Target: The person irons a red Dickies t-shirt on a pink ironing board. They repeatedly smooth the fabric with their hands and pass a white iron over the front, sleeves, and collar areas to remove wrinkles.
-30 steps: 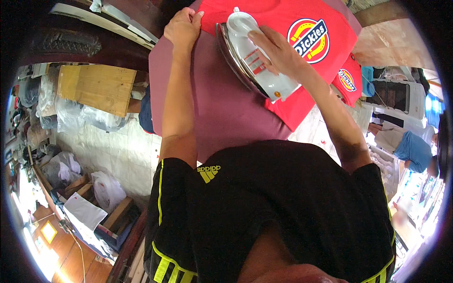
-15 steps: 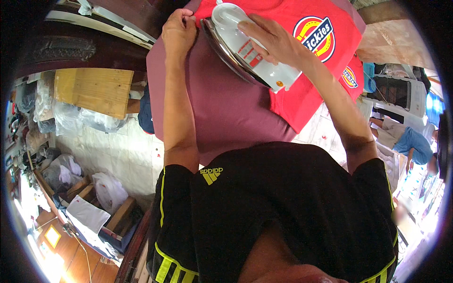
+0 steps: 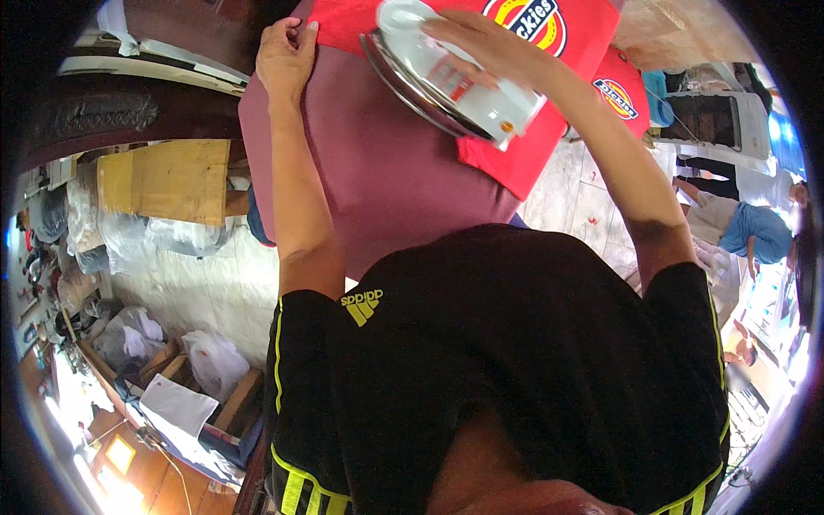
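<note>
My right hand (image 3: 485,47) is closed around the handle of a white clothes iron (image 3: 508,113) with a shiny metal rim. The iron's broad end points toward me, and its front reaches to the top of the view. Beneath it lies a red T-shirt (image 3: 525,154) with a round yellow, white and blue print (image 3: 541,24). Close to the iron's far left side, my left hand (image 3: 287,62) has its fingers bent and seems to pinch the shirt's edge, though the fingertips are partly hidden. Under the shirt spreads a maroon padded ironing surface (image 3: 395,184).
A second round print (image 3: 616,99) shows on red cloth hanging at the right. Dark wooden furniture (image 3: 94,112) stands left of the board. Plastic bags (image 3: 215,360) and boxes sit at the lower left. At the far right is another person (image 3: 755,232).
The whole view has shifted, so the board sits farther left and higher. Over the shirt, the iron has slid rightward, nearer the round print. My left hand stays by the shirt's left edge.
</note>
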Demonstrator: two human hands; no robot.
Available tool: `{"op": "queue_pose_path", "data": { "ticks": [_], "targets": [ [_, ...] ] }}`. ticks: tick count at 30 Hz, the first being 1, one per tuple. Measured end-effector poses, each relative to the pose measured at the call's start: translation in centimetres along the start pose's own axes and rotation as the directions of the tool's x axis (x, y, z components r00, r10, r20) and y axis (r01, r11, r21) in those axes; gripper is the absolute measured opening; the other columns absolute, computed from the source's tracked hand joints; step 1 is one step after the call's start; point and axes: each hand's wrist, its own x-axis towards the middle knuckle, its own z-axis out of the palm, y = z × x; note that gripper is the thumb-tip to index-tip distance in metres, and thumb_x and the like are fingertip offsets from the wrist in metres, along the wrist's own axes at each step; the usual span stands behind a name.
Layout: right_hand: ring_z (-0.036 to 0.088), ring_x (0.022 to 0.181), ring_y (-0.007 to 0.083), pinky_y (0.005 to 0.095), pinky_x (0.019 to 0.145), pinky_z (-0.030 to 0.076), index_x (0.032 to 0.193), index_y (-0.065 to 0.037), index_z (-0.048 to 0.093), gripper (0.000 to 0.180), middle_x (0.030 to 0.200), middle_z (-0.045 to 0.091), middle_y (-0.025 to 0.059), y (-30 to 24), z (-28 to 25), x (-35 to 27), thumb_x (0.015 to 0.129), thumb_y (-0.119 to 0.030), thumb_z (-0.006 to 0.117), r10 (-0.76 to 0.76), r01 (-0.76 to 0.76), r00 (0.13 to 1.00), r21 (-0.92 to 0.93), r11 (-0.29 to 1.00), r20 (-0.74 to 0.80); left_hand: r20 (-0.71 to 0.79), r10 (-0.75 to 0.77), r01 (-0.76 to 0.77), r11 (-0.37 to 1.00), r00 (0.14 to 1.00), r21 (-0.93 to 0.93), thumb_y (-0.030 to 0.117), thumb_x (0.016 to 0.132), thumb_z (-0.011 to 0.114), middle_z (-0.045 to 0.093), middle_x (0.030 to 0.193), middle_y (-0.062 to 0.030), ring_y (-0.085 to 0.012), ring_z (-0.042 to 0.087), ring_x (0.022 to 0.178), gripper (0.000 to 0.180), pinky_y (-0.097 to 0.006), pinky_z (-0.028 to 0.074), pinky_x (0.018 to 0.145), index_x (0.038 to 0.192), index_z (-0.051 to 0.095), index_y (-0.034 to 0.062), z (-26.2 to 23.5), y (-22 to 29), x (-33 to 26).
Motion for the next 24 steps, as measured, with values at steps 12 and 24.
{"op": "queue_pose_path", "data": {
  "ticks": [12, 24],
  "targets": [
    [0.064, 0.085, 0.042, 0.0474, 0.077, 0.052, 0.118, 0.003, 0.056, 0.031, 0.117, 0.055, 0.0317, -13.6, -5.1, -15.1, 0.095, -0.017, 0.054, 0.682, -0.666, 0.707, 0.498, 0.555, 0.185, -0.098, 0.162, -0.146, 0.978, 0.982, 0.149, 0.03, 0.086, 0.07, 0.065, 0.1, -0.0146, -0.0353, 0.061, 0.093, 0.031, -0.047, 0.047, 0.084, 0.103, 0.065, 0.0052, -0.1, 5.8, -2.0],
    [0.064, 0.083, 0.0416, 0.0425, 0.074, 0.053, 0.116, 0.002, 0.058, 0.029, 0.116, 0.054, 0.0315, -10.1, -6.4, -15.7, 0.089, -0.008, 0.061, 0.512, -0.551, 0.818, 0.612, 0.568, 0.261, 0.355, -0.06, -0.155, 0.824, 0.933, 0.546, 0.051, 0.097, 0.043, 0.031, 0.157, -0.0085, -0.0338, 0.027, 0.144, 0.062, -0.06, 0.02, 0.112, 0.146, 0.041, 0.0136, 5.1, 14.8, -9.5]
  ]
}}
